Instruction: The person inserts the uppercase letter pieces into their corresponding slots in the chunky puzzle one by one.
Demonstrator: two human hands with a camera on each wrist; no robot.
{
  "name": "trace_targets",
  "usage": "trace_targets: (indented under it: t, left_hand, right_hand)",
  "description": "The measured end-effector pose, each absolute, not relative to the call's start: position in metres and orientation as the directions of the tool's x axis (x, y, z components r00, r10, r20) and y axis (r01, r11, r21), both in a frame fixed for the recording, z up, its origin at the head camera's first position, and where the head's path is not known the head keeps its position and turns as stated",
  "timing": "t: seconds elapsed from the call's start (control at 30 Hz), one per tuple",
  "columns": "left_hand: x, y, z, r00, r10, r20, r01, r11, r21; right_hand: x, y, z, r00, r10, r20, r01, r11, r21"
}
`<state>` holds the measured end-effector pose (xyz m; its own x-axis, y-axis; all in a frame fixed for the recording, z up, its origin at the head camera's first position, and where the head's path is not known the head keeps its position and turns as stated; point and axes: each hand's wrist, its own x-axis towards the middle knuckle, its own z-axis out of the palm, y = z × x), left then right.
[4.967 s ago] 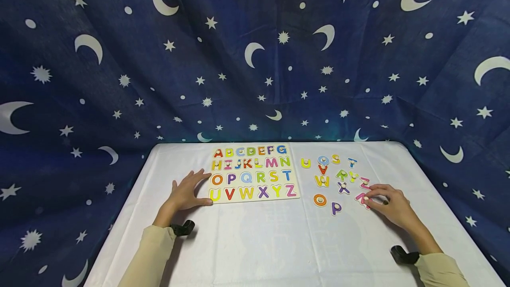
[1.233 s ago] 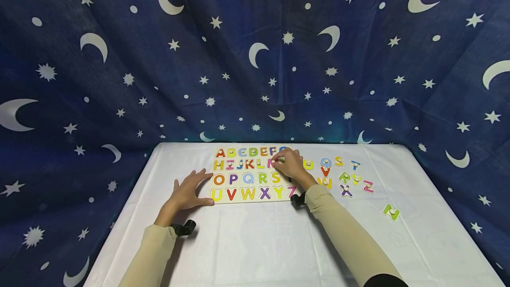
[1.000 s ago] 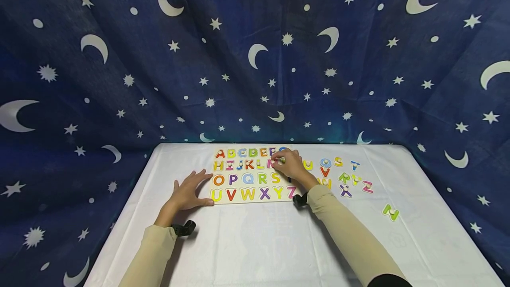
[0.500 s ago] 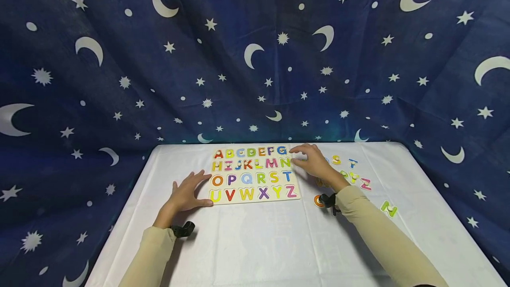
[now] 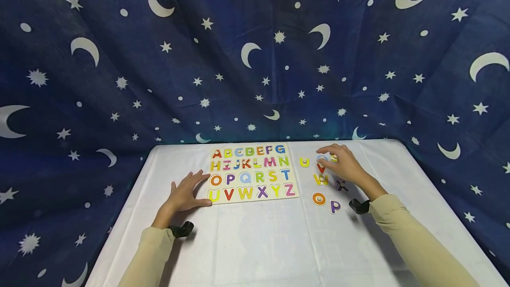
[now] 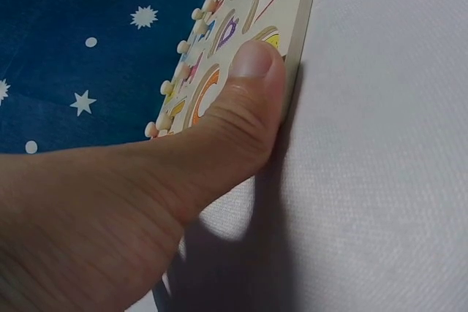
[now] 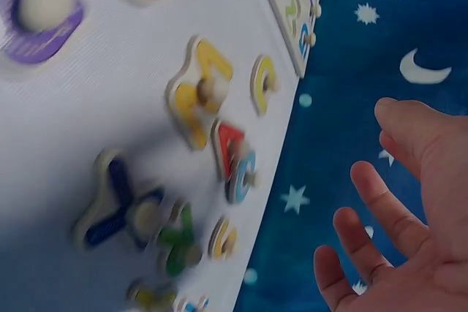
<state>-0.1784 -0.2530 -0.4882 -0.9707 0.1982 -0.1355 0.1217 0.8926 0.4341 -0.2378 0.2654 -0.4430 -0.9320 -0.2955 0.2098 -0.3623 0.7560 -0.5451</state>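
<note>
The alphabet puzzle board (image 5: 255, 172) lies flat on the table, with knobbed letters in its upper rows and flat printed letters in its lower rows. At its left side my left hand (image 5: 183, 195) rests with spread fingers. The left wrist view has the thumb (image 6: 252, 82) against the board's edge near the yellow U. My right hand (image 5: 345, 163) hovers above the loose letters, fingers spread and holding nothing. Under or near it lie the blue Q (image 7: 243, 177), red V (image 5: 320, 168), yellow W (image 5: 320, 180) and purple X (image 5: 341, 185). Other letters are hidden by that hand.
A yellow U (image 5: 304, 162) lies right of the board. Nearer the front are an orange O (image 5: 318, 199) and a purple P (image 5: 335, 207). A dark starry curtain (image 5: 255, 56) hangs behind the white table (image 5: 255, 247).
My right hand gripped the pink M among the loose letters, brought it to the board's second row, then let go and moved back right. A green N now lies behind the right arm. The left hand stayed.
</note>
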Motion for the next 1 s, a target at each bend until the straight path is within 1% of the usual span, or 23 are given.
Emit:
trace_targets:
  t: [0.27,0.57,0.77,0.93,1.0]
  left_hand:
    - [-0.178,-0.255,-0.488,-0.971,0.2,-0.134,0.124,0.893,0.432]
    - [-0.18,-0.253,-0.489,-0.971,0.198,-0.134,0.122,0.891,0.437]
    - [-0.18,-0.252,-0.489,-0.971,0.201,-0.128,0.126,0.888,0.443]
    - [-0.181,-0.254,-0.489,-0.97,0.21,-0.122,0.136,0.887,0.44]
    - [-0.181,-0.254,-0.49,-0.97,0.21,-0.125,0.136,0.888,0.439]
  right_hand:
    - [-0.222,0.297,-0.443,-0.928,-0.27,0.257,-0.369,0.766,-0.527]
    - [-0.189,0.339,-0.451,-0.935,-0.199,0.293,-0.33,0.788,-0.52]
    - [-0.164,0.373,-0.462,-0.967,-0.114,0.227,-0.224,0.806,-0.548]
    - [-0.144,0.394,-0.482,-0.987,-0.076,0.141,-0.143,0.812,-0.566]
    - [-0.138,0.401,-0.492,-0.989,-0.069,0.128,-0.13,0.815,-0.564]
